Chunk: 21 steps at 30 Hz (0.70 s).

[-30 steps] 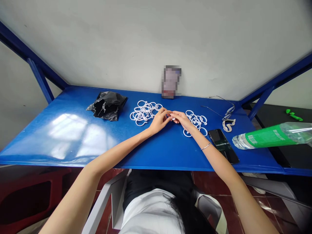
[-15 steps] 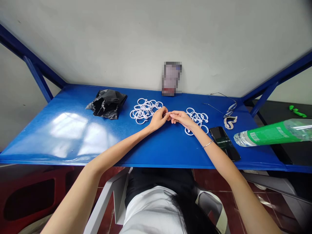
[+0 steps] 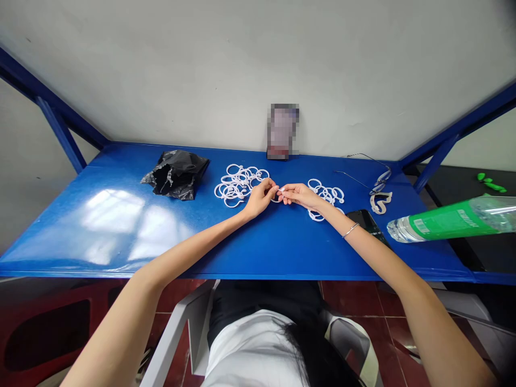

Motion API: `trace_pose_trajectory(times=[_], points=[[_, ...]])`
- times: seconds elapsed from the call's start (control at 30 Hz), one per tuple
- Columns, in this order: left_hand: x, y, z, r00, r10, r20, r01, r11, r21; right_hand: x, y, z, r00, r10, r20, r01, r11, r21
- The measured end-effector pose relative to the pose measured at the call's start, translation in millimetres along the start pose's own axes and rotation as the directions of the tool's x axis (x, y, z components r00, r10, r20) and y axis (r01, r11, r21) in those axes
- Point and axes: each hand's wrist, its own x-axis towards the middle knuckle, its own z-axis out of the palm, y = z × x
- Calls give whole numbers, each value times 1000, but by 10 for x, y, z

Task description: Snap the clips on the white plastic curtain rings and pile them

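Note:
Between my hands is a white plastic ring (image 3: 276,200), partly covered by the fingers. My left hand (image 3: 260,199) is closed on its left side, thumb and fingers pinching it. From the right, my right hand (image 3: 300,196) pinches the same ring, fingertips almost meeting those of the left. Beside my left hand lies a pile of white rings (image 3: 236,185) with small knobs at their joints. A smaller group of white rings (image 3: 322,189) lies behind and under my right hand and wrist, some of it hidden.
A crumpled black plastic bag (image 3: 177,174) lies left on the blue table (image 3: 226,252). A pixelated upright object (image 3: 283,131) leans on the wall. To the right are a phone (image 3: 367,224), eyeglasses (image 3: 379,181), a white strap-like piece (image 3: 381,203) and a green-labelled bottle (image 3: 451,219).
The ring now shows more plainly between my fingertips. My right forearm has shifted slightly right and covers more of the phone. The piles look about the same.

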Motion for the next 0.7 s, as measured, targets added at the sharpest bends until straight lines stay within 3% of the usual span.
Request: trace_pose_trajectory(times=[0.2,0.43,0.57,0.7], points=[[8,37,-32,995,-44,94,63,974,-217,-22,-31,0,999,6,35,-7,1000,24],[2,193,-53,967,-73,245,98,991,-89,-69,-50,31,997,-17,75,14,999,38],[7,250,-49,934,-154,322,234,945,-228,-73,-49,84,997,-42,58,38,998,57],[11,259,-36,930,-176,323,288,895,-341,-78,-60,132,994,-61,90,58,998,36]])
